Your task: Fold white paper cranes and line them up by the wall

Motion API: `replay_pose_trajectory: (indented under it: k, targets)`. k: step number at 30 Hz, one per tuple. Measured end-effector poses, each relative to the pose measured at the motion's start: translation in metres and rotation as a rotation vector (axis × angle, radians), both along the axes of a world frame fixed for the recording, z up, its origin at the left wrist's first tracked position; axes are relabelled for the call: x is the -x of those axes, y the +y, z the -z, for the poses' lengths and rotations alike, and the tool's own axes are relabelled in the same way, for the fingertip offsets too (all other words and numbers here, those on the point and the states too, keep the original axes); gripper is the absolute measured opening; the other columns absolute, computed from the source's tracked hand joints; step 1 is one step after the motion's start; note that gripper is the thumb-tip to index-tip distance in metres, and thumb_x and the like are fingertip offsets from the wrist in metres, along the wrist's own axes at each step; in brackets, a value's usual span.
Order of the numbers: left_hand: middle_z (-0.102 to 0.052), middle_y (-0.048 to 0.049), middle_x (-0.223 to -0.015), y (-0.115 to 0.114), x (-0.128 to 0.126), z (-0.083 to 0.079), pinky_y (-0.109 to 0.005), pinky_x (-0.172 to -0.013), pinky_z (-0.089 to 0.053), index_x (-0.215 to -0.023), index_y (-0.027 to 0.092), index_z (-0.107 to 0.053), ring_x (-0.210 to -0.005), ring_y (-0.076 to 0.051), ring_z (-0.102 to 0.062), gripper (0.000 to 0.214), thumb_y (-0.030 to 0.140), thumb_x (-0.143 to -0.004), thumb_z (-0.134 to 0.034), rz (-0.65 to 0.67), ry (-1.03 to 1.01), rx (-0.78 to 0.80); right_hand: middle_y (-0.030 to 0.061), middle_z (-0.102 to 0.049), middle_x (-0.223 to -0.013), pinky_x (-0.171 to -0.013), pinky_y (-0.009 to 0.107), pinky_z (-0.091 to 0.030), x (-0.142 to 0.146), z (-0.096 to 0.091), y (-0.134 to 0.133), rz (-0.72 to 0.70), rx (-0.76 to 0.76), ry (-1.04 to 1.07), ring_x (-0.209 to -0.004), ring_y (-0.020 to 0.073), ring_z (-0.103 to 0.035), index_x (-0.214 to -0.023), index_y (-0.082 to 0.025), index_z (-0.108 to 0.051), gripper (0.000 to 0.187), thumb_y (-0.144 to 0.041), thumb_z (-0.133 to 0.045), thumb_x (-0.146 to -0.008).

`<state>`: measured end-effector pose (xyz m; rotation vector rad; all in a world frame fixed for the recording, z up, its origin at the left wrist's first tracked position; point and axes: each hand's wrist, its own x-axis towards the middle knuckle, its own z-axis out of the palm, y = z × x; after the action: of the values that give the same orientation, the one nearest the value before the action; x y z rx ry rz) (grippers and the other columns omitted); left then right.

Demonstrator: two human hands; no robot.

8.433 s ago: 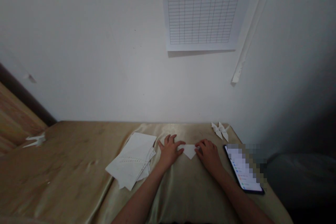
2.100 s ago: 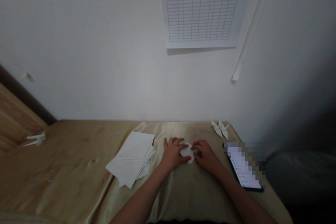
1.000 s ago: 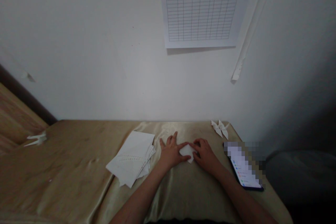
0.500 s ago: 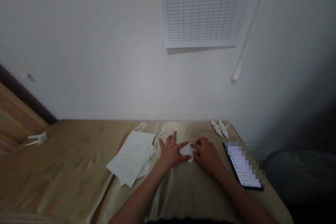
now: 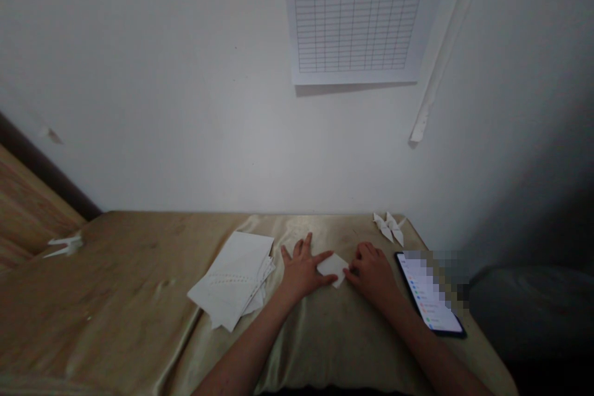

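A small folded piece of white paper [image 5: 335, 268] lies on the cloth between my two hands, angular in outline. My left hand [image 5: 302, 271] is spread out flat, with its thumb and index finger resting on the paper's left part and its other fingers pointing away on the cloth. At the paper's right corner, my right hand [image 5: 372, 267] has its thumb and index finger pinched together on the edge, the other fingers curled. Exactly how the paper is folded is too small to make out.
A stack of white paper sheets [image 5: 234, 278] sits left of my hands. Folded paper figures [image 5: 390, 227] lie at the back right, above a lit phone [image 5: 429, 297]. Another folded paper piece [image 5: 65, 245] is at far left. A printed table sheet [image 5: 355, 25] hangs on the wall.
My right hand has shifted slightly right, from the paper's top and middle to its right corner, so more of the paper shows. My left hand has stayed in place.
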<state>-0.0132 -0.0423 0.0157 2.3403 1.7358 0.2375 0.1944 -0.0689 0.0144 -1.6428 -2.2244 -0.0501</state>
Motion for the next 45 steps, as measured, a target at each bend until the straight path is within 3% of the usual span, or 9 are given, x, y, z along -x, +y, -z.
replay_pose_trajectory:
  k: [6,11,16,22,32,39,45]
  targets:
    - [-0.018,0.0013,-0.165,-0.001,0.0,0.001,-0.08,-0.107,0.004,-0.132,0.057,-0.052,-0.148,-0.046,-0.017,0.071,0.075,-0.066,-0.068,0.009,0.007,-0.007,0.0096,-0.06,-0.1,-0.086,0.041,-0.045,-0.003,0.007,0.001,0.036,-0.005,0.057,-0.1,0.0262,-0.054,-0.083,-0.021,-0.069,0.012,-0.033,-0.066,-0.084]
    - [-0.018,0.0006,-0.165,-0.001,-0.001,0.0,-0.079,-0.107,0.003,-0.133,0.056,-0.052,-0.148,-0.046,-0.016,0.071,0.074,-0.067,-0.068,0.001,0.017,0.005,0.0113,-0.06,-0.116,-0.098,0.045,-0.043,0.002,0.018,0.006,-0.03,-0.046,0.119,-0.115,0.0285,-0.051,-0.104,-0.021,-0.066,0.02,-0.025,-0.063,-0.085]
    - [-0.021,0.0004,-0.164,0.0,0.0,0.0,-0.081,-0.106,0.001,-0.133,0.056,-0.052,-0.148,-0.047,-0.016,0.069,0.073,-0.068,-0.068,0.017,0.001,0.003,0.0092,-0.063,-0.123,-0.107,0.048,-0.036,0.011,0.029,0.008,-0.151,-0.038,0.072,-0.121,0.0272,-0.049,-0.122,-0.024,-0.064,0.034,-0.017,-0.053,-0.091]
    - [-0.026,-0.0015,-0.162,-0.001,0.0,-0.002,-0.08,-0.107,-0.001,-0.129,0.055,-0.056,-0.146,-0.044,-0.021,0.07,0.072,-0.064,-0.074,0.02,-0.01,-0.05,0.0076,-0.066,-0.116,-0.116,0.059,-0.018,0.013,0.031,0.007,-0.145,-0.03,-0.009,-0.123,0.0279,-0.048,-0.13,-0.031,-0.06,0.041,-0.017,-0.053,-0.092]
    - [-0.038,0.002,-0.156,-0.008,0.003,-0.012,-0.08,-0.108,0.005,-0.111,0.047,-0.072,-0.141,-0.044,-0.029,0.052,0.064,-0.063,-0.08,0.029,0.003,-0.172,0.0082,-0.064,-0.117,-0.115,0.069,-0.005,0.016,0.022,0.007,-0.12,0.0,-0.081,-0.126,0.0293,-0.046,-0.132,-0.033,-0.058,0.04,-0.022,-0.05,-0.095]
    - [-0.043,0.0024,-0.153,-0.014,0.013,-0.023,-0.079,-0.109,0.006,-0.101,0.045,-0.076,-0.138,-0.04,-0.034,0.037,0.061,-0.068,-0.079,0.066,0.014,-0.198,0.005,-0.065,-0.118,-0.116,0.067,-0.003,0.017,0.016,0.005,-0.09,0.047,-0.088,-0.129,0.026,-0.045,-0.131,-0.034,-0.059,0.034,-0.031,-0.047,-0.099]
    - [-0.048,0.0009,-0.149,-0.022,0.021,-0.023,-0.08,-0.108,0.006,-0.098,0.043,-0.077,-0.135,-0.039,-0.039,0.032,0.06,-0.07,-0.077,0.078,0.016,-0.23,0.0055,-0.064,-0.121,-0.117,0.066,-0.002,0.018,0.013,0.004,-0.072,0.077,-0.099,-0.13,0.0263,-0.044,-0.132,-0.035,-0.059,0.035,-0.03,-0.045,-0.099]
